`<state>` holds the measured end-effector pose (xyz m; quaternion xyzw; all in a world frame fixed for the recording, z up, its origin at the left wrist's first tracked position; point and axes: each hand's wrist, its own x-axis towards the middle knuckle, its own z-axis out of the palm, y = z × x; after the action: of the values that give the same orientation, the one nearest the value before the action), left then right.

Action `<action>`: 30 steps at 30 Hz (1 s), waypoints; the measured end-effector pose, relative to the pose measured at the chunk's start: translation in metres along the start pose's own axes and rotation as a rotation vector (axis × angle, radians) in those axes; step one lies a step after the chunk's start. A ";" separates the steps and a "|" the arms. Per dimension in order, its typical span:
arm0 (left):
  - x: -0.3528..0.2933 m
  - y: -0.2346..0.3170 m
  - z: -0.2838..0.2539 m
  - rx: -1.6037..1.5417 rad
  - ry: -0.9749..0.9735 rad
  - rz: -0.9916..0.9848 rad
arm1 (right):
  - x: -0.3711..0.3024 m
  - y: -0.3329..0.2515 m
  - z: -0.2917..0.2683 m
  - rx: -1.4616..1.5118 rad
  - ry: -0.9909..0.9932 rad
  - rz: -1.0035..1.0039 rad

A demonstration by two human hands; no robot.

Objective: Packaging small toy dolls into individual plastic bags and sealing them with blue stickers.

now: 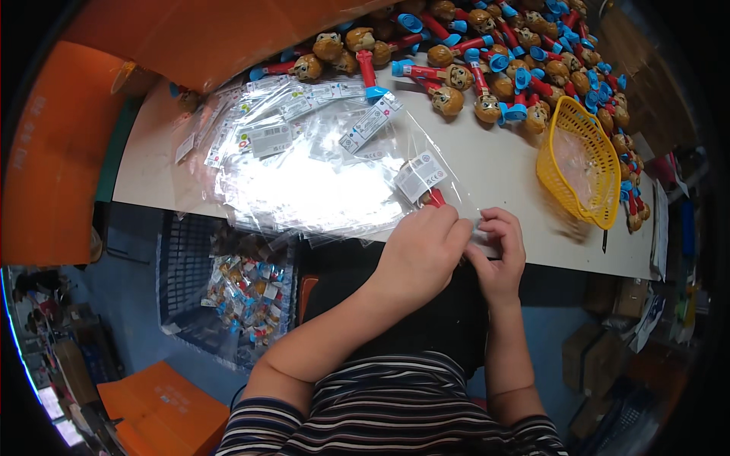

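Red toy point(435, 197), mid-frame, runs into the left hand point(427, 247), the nearer, its fingers closed about the lower end; long axis slants up-left from the knuckles. Right hand point(499, 257) just beside, fingers curled, hold unclear. Farther: white label point(420, 176) over toy's upper end; yellow basket point(563, 186), right of frame.

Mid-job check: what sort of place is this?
Probably a packing workshop: heaped red plastic toys with brown heads and blue bases, a spread of clear plastic bags with white labels, and a blue plastic crate holding colourful bagged pieces.
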<state>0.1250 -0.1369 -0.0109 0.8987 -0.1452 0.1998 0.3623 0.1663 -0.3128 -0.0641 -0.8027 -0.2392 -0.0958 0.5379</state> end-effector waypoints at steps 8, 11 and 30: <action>-0.001 0.000 0.002 0.044 0.005 0.002 | 0.020 -0.004 -0.010 0.015 -0.210 0.120; -0.002 0.000 0.002 0.041 0.020 0.005 | 0.018 -0.003 -0.008 -0.030 -0.263 0.115; -0.017 -0.010 -0.002 0.088 -0.062 -0.007 | 0.023 -0.013 0.033 -0.127 -0.070 -0.055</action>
<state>0.1135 -0.1270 -0.0234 0.9201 -0.1442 0.1768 0.3185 0.1769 -0.2724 -0.0568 -0.8313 -0.2731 -0.0972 0.4743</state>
